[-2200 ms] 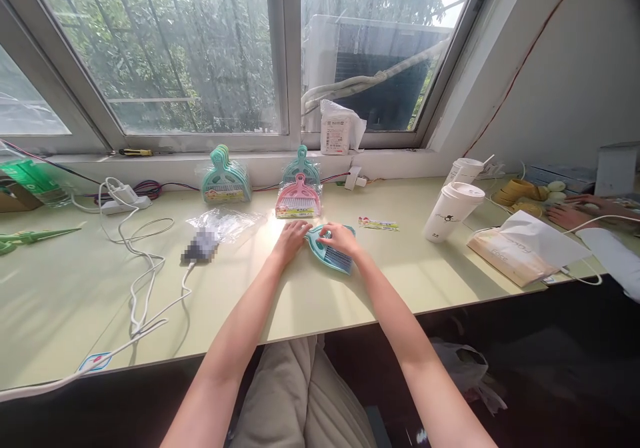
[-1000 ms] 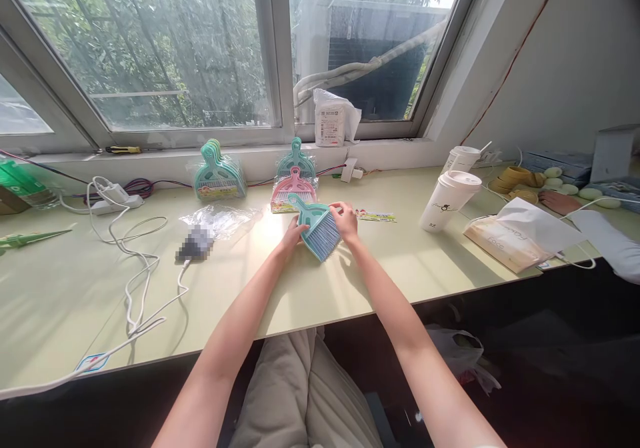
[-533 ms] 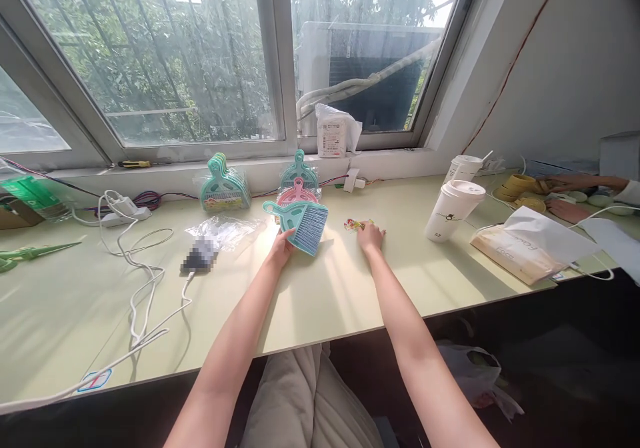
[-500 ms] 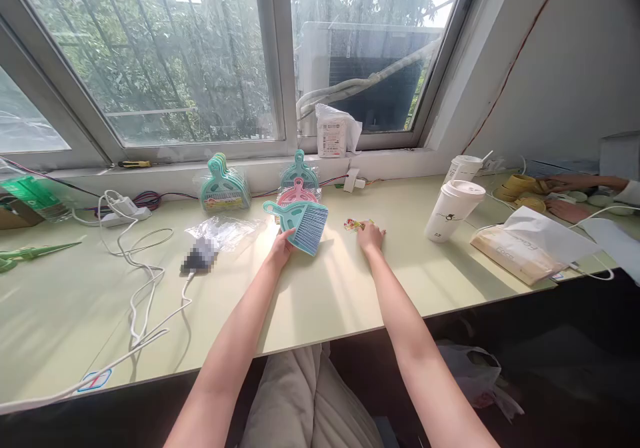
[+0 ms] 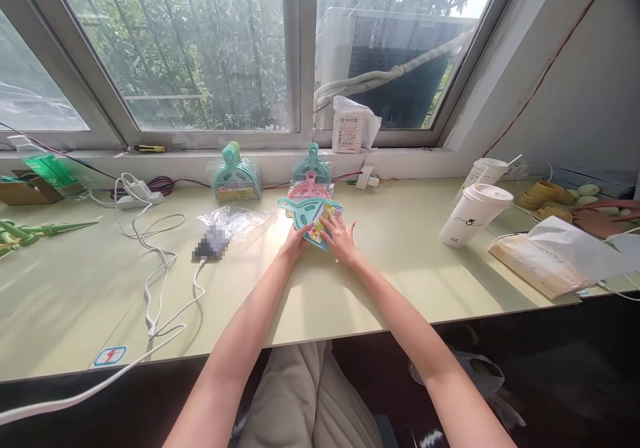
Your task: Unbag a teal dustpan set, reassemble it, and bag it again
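Note:
My left hand [image 5: 295, 240] grips the lower left edge of a small teal dustpan-and-brush set [image 5: 301, 213], tilted up above the table. A colourful printed card [image 5: 317, 232] lies across the set's bristles. Over the card, my right hand [image 5: 341, 240] is spread with its fingers flat against it, hiding part of it. Just behind stand a pink dustpan set [image 5: 310, 187] and a teal one [image 5: 313, 161] in clear wrap. Further left is a stack of several wrapped green dustpan sets [image 5: 236, 176].
Crumpled clear plastic [image 5: 245, 220] lies left of my hands, by a blurred dark object [image 5: 210, 244] and white cables [image 5: 155, 255]. To the right stand white paper cups [image 5: 473, 216] and a tissue pack [image 5: 540, 258]. Another person's hand [image 5: 600, 218] is at the far right.
My right hand has brought the printed card from the table leftward onto the brush's bristles. My left hand still holds the set. The view has shifted a little.

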Available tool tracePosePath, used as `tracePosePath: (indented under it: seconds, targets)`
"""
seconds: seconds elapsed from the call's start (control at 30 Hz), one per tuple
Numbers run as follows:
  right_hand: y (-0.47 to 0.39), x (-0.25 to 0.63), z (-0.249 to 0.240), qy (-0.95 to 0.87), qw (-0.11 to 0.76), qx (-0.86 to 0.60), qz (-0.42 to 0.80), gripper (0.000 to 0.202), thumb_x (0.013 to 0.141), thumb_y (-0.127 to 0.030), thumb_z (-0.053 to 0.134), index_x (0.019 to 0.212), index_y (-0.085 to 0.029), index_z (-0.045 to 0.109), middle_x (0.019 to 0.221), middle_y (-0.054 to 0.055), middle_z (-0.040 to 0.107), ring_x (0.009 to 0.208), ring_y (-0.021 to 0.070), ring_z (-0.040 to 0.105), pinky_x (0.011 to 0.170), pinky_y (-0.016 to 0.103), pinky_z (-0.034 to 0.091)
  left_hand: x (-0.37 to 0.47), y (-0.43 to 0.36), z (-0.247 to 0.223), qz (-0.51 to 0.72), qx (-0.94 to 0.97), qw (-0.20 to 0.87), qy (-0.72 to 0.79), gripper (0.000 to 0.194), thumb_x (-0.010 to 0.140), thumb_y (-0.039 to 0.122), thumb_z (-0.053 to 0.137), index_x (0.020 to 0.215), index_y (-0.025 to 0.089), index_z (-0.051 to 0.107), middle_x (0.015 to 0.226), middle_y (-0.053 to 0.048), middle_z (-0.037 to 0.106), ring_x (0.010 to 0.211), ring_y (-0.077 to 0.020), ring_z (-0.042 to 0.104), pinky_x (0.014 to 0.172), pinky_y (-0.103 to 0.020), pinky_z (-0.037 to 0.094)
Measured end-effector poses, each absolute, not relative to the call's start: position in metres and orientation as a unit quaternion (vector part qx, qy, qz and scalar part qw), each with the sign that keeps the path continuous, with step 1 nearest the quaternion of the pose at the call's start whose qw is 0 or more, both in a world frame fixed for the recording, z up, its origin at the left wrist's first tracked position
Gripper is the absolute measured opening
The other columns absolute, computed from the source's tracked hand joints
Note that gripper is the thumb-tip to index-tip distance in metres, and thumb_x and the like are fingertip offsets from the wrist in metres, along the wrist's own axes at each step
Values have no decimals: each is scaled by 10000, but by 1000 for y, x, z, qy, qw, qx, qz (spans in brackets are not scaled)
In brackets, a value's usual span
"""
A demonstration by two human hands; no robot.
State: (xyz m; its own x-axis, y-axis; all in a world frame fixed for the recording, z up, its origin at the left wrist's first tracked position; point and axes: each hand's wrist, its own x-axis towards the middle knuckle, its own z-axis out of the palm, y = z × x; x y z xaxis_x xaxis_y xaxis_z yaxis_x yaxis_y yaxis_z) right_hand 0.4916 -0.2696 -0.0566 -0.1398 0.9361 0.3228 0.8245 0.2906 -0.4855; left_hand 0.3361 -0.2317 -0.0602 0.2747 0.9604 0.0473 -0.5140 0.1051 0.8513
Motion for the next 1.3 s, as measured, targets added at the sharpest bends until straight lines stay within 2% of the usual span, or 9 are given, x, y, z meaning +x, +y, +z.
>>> tracePosePath:
  seconds: [0.2,0.33,0.4,0.57,0.7,0.8,1.03,1.17,1.3]
  targets:
    - [-272,490,-54,-716,327,-609,95,474,966,-393,353,1434,-357,415,1622,1,139,1511,261,15,1104,697,-113,335,-229,-59,536,422,675,280,712,512,159,845,1178,177,593,1182,-98,681,1124,-311,615,946,-438,512]
    - [-263,492,-59,-605,461,-608,227,708,911,-427,446,1536,-334,128,1634,29,30,1512,252,2,1150,662,89,337,-229,-57,547,420,668,280,747,464,146,860,1163,162,597,1170,-113,684,1146,-326,603,956,-459,498]
    - [-258,495,-63,-537,528,-556,351,833,859,-456,537,1541,-291,86,1599,86,222,1476,253,231,1139,559,300,340,-229,-58,555,418,663,279,744,458,145,865,1152,165,597,1159,-111,687,1142,-319,606,962,-458,489]
    - [-251,503,-71,-429,594,-434,524,612,733,-375,711,1279,-238,469,1146,69,687,1008,226,682,888,416,577,348,-236,-60,551,428,663,273,765,432,153,881,1139,164,590,1117,-112,693,1091,-315,624,937,-474,486]
    - [-252,505,-69,-382,619,-433,533,447,683,-296,765,1063,-227,540,1011,44,719,883,200,712,814,370,606,349,-240,-54,521,471,658,272,788,464,215,890,1180,161,565,1154,-135,662,1073,-318,624,904,-463,499]
    - [-254,509,-64,-371,626,-419,542,416,667,-255,780,1016,-213,558,995,47,725,893,207,716,822,358,610,340,-235,-47,517,538,590,309,685,685,379,785,1283,200,504,1256,-140,603,1146,-320,586,931,-468,485]
    - [-254,523,-60,-352,650,-428,520,422,628,-234,799,974,-215,558,943,40,734,917,232,715,819,392,618,269,-208,-59,462,601,137,638,642,795,233,615,1400,196,407,1558,-180,269,1475,-356,121,1160,-560,111]
    - [-253,525,-63,-360,641,-438,517,439,619,-258,802,977,-222,551,945,36,733,936,240,714,834,413,613,250,-205,-65,322,617,123,707,351,846,272,523,1173,167,595,1383,-229,490,1387,-411,309,1121,-632,78]
    - [-252,523,-64,-375,635,-430,521,501,604,-281,818,1025,-217,554,939,46,735,910,238,719,835,415,612,262,-209,-62,348,597,86,718,322,851,234,495,1130,108,596,1217,-270,561,1247,-414,451,1069,-596,235]
